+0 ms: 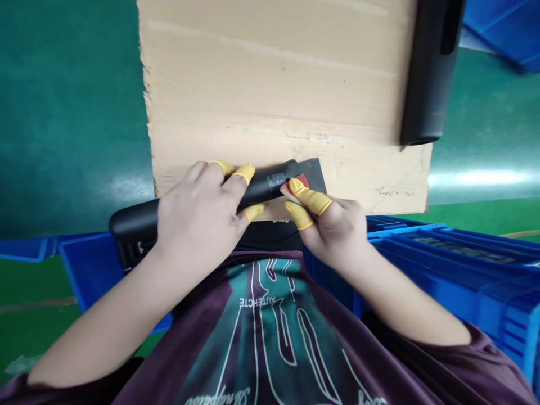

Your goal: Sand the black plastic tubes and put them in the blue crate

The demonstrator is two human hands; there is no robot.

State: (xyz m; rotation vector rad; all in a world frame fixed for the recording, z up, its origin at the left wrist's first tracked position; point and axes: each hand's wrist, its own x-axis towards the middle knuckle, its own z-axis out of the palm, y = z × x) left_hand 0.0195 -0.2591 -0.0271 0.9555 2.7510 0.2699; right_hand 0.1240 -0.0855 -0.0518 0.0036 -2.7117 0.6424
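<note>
- Well, the person's left hand [198, 216] is wrapped round a long black plastic bar [189, 211], its fingers spread a little and clamped on it, with yellow finger cots [244, 173] on the fingertips.
- The right hand [337, 230] pinches a small red pad [295, 187] between two yellow-capped fingers [307, 197], which sit close together, and the pad is pressed against the bar's wider, flat end.
- The bar lies across the near edge of a sheet of cardboard [274, 84], held just above the person's lap, and a small white label [276, 181] shows on it.
- Another black bar [426, 73] lies at the cardboard's far corner.
- Blue plastic crates [442, 264] stand on either side of the person, who wears a maroon T-shirt [270, 337].
- Beyond them is a green floor [71, 112].
</note>
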